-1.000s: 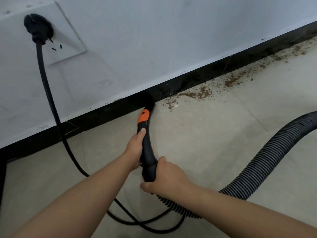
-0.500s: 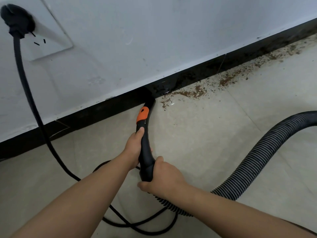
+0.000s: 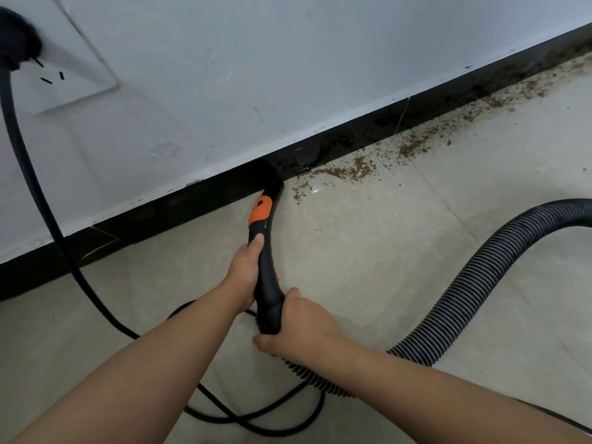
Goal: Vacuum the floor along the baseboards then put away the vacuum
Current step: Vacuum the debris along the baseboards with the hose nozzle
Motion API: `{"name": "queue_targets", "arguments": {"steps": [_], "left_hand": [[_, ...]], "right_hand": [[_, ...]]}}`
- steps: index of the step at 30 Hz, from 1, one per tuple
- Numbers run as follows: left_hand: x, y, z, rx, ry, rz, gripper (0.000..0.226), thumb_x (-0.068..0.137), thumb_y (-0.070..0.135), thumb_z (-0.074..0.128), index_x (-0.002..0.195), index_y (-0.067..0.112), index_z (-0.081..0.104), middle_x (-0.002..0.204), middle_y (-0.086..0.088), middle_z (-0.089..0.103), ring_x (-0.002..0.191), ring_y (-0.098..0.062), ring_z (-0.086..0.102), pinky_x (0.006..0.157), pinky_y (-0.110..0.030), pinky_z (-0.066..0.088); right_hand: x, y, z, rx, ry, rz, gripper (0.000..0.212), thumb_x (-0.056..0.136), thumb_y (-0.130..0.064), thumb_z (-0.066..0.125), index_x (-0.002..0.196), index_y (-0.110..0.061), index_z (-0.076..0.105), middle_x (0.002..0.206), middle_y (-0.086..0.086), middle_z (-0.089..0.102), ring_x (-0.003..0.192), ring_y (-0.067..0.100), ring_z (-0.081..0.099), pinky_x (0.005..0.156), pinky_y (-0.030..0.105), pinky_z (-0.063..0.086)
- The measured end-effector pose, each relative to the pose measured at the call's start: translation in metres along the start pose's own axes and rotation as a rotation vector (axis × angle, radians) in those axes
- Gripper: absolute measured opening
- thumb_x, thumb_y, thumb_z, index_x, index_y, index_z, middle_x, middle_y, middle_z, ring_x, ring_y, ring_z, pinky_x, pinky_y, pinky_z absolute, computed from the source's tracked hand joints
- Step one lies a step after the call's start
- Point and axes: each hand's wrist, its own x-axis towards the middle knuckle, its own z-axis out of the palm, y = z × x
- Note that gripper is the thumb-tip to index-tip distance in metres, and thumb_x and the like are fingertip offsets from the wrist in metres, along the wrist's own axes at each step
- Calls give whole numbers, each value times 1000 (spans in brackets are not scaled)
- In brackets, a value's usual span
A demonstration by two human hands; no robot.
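A black vacuum nozzle [image 3: 267, 267] with an orange clip [image 3: 260, 209] points at the black baseboard [image 3: 179, 206], its tip touching the base of the wall. My left hand [image 3: 245, 270] grips the nozzle's middle, thumb lying along the top. My right hand [image 3: 298, 328] grips its rear end, where the ribbed grey hose [image 3: 480, 283] joins. Brown crumbs [image 3: 349, 169] lie scattered on the pale tiles along the baseboard, to the right of the nozzle tip.
A black power cord [image 3: 41, 200] hangs from a plug [image 3: 16, 46] in the white wall socket [image 3: 64, 68] at the upper left and loops on the floor beneath my arms. The hose curves away to the right edge.
The view has shifted right, so the socket sits closer to the left edge. The nozzle stays against the baseboard and has edged slightly right toward the crumbs. Both hands keep their grip.
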Motion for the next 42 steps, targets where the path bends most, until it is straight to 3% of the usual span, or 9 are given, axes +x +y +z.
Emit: {"name": "queue_targets", "arguments": {"steps": [6, 14, 17, 21, 27, 33, 42], "left_hand": [[5, 0, 7, 21, -7, 27, 51, 96, 42, 41, 125, 0, 46, 78, -9, 53, 67, -20, 51, 61, -32, 44], [11, -1, 16, 50, -1, 39, 55, 95, 43, 42, 126, -1, 47, 80, -8, 54, 71, -20, 52, 72, -35, 46], [12, -1, 20, 57, 2, 38, 54, 95, 44, 41, 126, 0, 47, 81, -8, 55, 73, -21, 53, 71, -34, 47], [15, -2, 25, 49, -4, 30, 56, 95, 45, 42, 129, 1, 46, 86, -8, 55, 79, -23, 53, 80, -38, 45], [13, -1, 35, 43, -11, 14, 53, 95, 45, 41, 128, 3, 46, 85, -8, 55, 73, -20, 53, 63, -32, 46], [14, -1, 43, 55, 3, 33, 52, 95, 45, 41, 126, 4, 46, 90, -10, 55, 84, -25, 54, 81, -38, 47], [11, 3, 54, 67, -3, 47, 45, 96, 43, 40, 118, 5, 48, 85, -9, 55, 84, -26, 55, 80, -39, 50]], "right_hand": [[-1, 6, -6, 17, 15, -1, 52, 76, -47, 68, 97, -16, 32, 80, -8, 42, 80, 14, 50, 64, 27, 41], [0, 12, -13, 14, 33, -8, 51, 75, -45, 69, 97, -15, 33, 77, -8, 41, 80, 15, 53, 66, 29, 46], [1, 15, -16, 16, 26, -2, 51, 75, -44, 69, 96, -15, 33, 76, -9, 40, 78, 15, 52, 60, 27, 42], [1, 19, -19, 6, 41, 13, 49, 74, -42, 70, 94, -15, 34, 74, -9, 41, 74, 15, 51, 51, 22, 37], [2, 25, -25, -9, 44, 25, 47, 74, -41, 69, 93, -15, 33, 74, -8, 41, 65, 10, 47, 48, 22, 34], [1, 30, -31, 0, 41, 23, 45, 74, -37, 69, 92, -15, 34, 75, -8, 43, 61, 5, 44, 47, 22, 33], [1, 34, -37, -7, 63, 34, 46, 74, -38, 68, 92, -15, 34, 74, -8, 42, 65, 10, 47, 49, 22, 35]]}}
